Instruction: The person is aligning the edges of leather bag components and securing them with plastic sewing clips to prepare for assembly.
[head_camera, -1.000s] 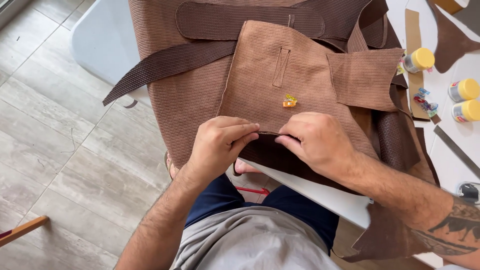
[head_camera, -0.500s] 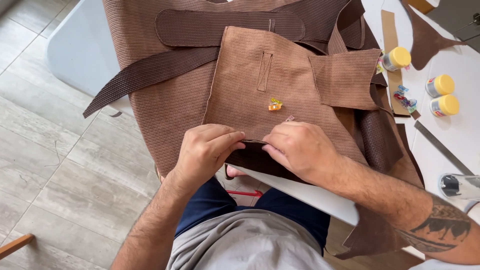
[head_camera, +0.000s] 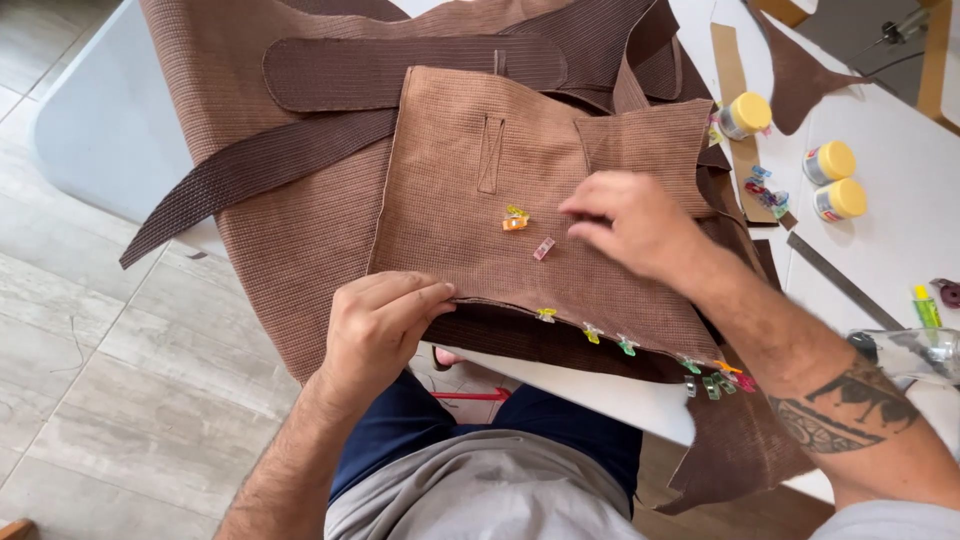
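A light brown woven fabric panel (head_camera: 470, 230) lies on darker brown fabric (head_camera: 290, 240) across a white table (head_camera: 100, 120). My left hand (head_camera: 385, 330) pinches the panel's near edge against the dark layer below. My right hand (head_camera: 630, 222) hovers over the panel with fingers apart, reaching toward loose sewing clips, one pink (head_camera: 543, 248) and one orange and yellow (head_camera: 515, 218). Several small coloured clips (head_camera: 625, 343) are fastened along the near edge, to the right of my left hand.
Three small jars with yellow lids (head_camera: 830, 160) stand at the right, beside cardboard strips (head_camera: 735, 110) and more clips (head_camera: 765, 190). A metal ruler (head_camera: 840, 280) and a clear bottle (head_camera: 910, 350) lie near my right forearm. A brown strap (head_camera: 240, 180) hangs off the left edge over tiled floor.
My right hand has lifted off the near edge and moved up and right over the panel. The clipped edge it covered now shows. My left hand stays pinching the edge.
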